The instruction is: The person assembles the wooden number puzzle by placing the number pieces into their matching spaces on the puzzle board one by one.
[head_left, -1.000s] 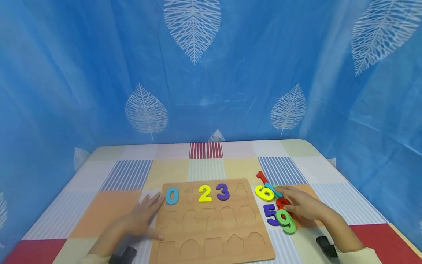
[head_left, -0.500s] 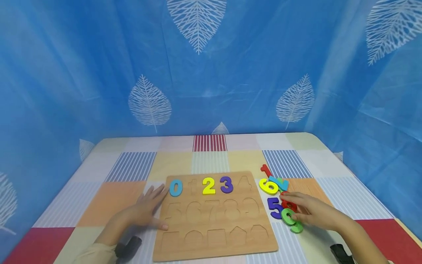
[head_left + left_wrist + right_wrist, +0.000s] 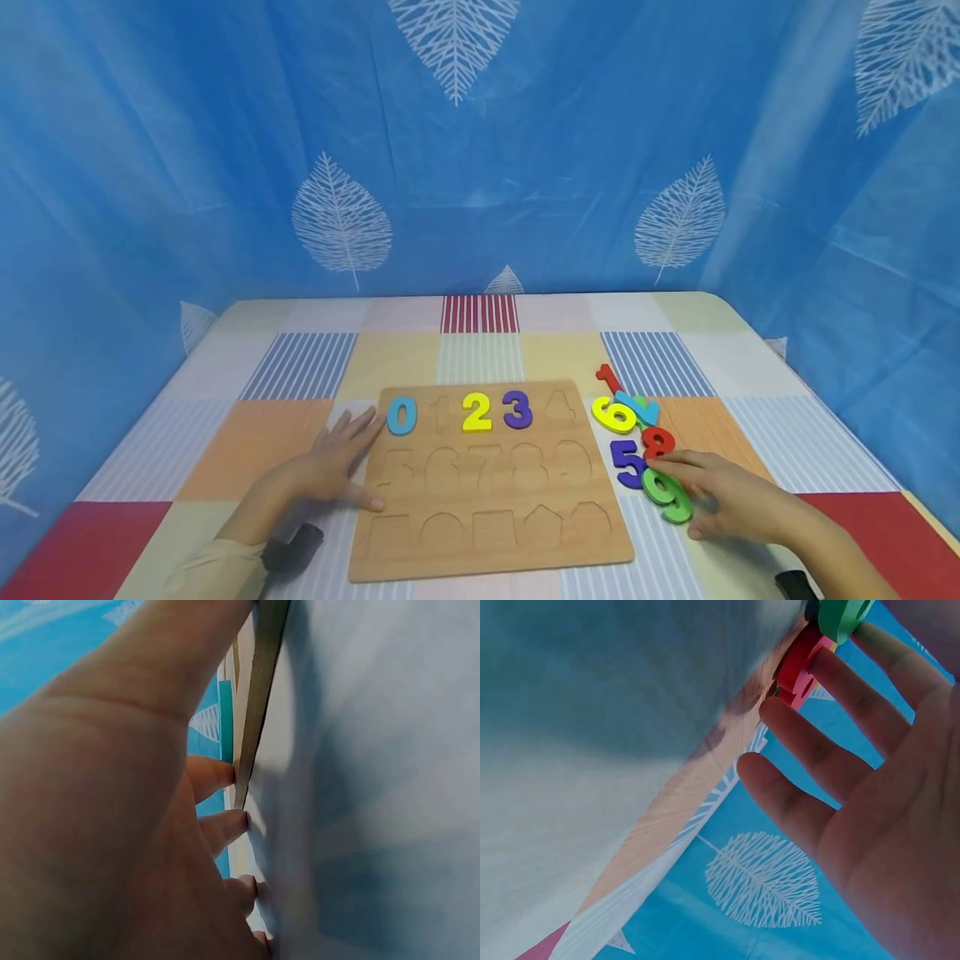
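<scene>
A wooden number board [image 3: 487, 492] lies on the table with a blue 0 [image 3: 402, 416], a yellow 2 [image 3: 477, 412] and a purple 3 [image 3: 517, 410] in its top row. My left hand [image 3: 330, 462] rests at the board's left edge, fingers spread, thumb on its rim. To the right, my right hand [image 3: 731, 496] reaches over the loose numbers with fingers extended. Its fingertips are at the green 9 [image 3: 667, 497] and close to the red 8 [image 3: 657, 442]. In the right wrist view, the index fingertip appears to touch the green 9 [image 3: 841, 619]. Beside it lies a purple 5 [image 3: 627, 464].
Beyond the purple 5 lie a yellow 6 [image 3: 613, 415], a red 1 [image 3: 609, 377] and a blue 7 [image 3: 637, 408], which overlaps a green piece mostly hidden beneath it. A patchwork cloth [image 3: 405, 358] covers the table. Blue leaf-patterned curtains [image 3: 465, 183] enclose it.
My right hand has drawn back from the blue 7 and red 8 toward the green 9, uncovering those pieces. My left hand stays at the board. The head view has shifted slightly.
</scene>
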Available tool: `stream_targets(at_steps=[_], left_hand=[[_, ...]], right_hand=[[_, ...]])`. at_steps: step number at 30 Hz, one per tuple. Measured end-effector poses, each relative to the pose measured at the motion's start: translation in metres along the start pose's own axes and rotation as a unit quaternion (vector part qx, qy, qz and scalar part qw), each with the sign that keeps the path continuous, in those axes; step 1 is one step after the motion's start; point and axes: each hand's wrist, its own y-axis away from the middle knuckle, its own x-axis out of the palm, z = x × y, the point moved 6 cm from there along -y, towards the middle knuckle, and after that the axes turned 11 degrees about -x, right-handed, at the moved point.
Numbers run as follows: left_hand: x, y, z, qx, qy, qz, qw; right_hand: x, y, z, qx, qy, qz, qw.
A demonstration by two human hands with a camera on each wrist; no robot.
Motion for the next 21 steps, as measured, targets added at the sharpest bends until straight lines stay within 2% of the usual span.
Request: stream_targets(at_steps=[6, 11, 18, 21], left_hand=[[-0.001, 0.0, -0.001, -0.003, 0.005, 0.007, 1.0], [-0.001, 0.001, 0.001, -0.008, 0.003, 0.006, 0.9999], [-0.002, 0.001, -0.001, -0.006, 0.003, 0.005, 1.0], [-0.002, 0.001, 0.0, -0.02, -0.001, 0.01, 0.9998]], right_hand=[[-0.001, -0.004, 0.002, -0.027, 0.05, -0.018, 0.9982], [-0.003, -0.012, 0.002, -0.016, 0.038, -0.01, 0.9991], [-0.008, -0.018, 0.002, -0.007, 0.033, -0.021, 0.9992], [-0.009, -0.02, 0.002, -0.006, 0.035, -0.024, 0.9991]])
